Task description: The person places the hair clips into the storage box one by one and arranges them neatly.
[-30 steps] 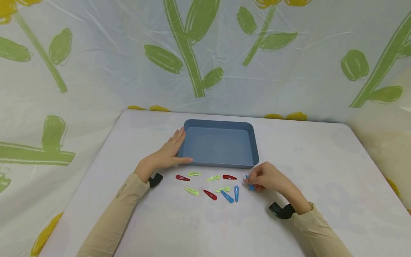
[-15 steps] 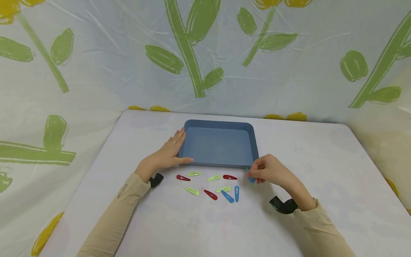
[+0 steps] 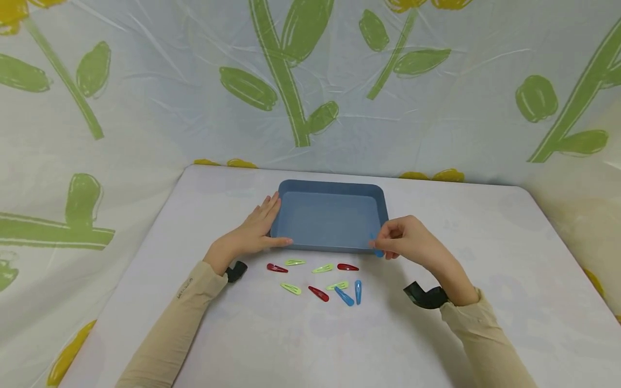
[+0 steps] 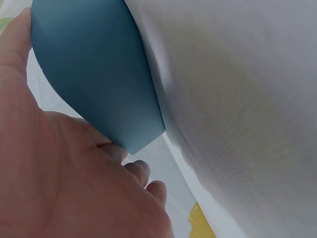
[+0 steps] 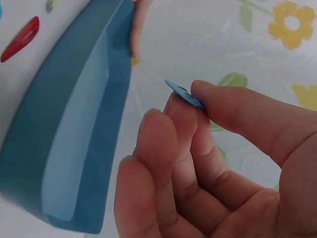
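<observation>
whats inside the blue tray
Inside the blue tray, only bare floor shows. In the head view, the right hand, pinching a blue clip, covers the near right corner, and the left hand hides part of the left rim.

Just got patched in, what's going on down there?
A person is working with both hands at a shallow blue tray. The right hand pinches a blue hair clip between thumb and fingers, by the tray's near right corner. The left hand rests against the tray's left end, thumb at the near rim. Nine more clips lie on the white table, on the near side of the tray: three red clips, four yellow-green clips and two other blue clips.
</observation>
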A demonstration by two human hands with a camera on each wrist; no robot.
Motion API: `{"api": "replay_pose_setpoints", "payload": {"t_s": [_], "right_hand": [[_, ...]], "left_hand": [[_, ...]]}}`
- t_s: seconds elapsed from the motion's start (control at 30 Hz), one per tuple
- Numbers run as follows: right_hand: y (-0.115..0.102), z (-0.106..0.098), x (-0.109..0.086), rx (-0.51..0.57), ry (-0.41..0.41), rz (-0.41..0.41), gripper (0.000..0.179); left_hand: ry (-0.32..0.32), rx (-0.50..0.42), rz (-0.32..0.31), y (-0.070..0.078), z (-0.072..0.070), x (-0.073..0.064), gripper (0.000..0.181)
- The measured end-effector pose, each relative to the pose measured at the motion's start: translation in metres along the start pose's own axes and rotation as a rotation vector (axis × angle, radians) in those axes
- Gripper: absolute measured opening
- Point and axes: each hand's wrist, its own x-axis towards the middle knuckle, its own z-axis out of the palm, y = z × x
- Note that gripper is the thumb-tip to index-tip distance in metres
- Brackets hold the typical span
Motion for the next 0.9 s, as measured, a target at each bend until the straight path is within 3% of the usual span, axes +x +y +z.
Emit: {"api": "replay_pose_setpoints", "payload": {"t_s": [0.53, 0.9], "right_hand": [[-0.018, -0.003, 0.020, 0.065, 0.079, -0.052, 0.022], [-0.029, 0.001, 0.038, 0.148, 0.199, -0.035, 0.027]], "left_hand": [[-0.019, 0.023, -0.026, 0.000, 0.001, 0.000, 0.114], [-0.026, 0.034, -0.019, 0.001, -0.001, 0.000, 0.113]]}}
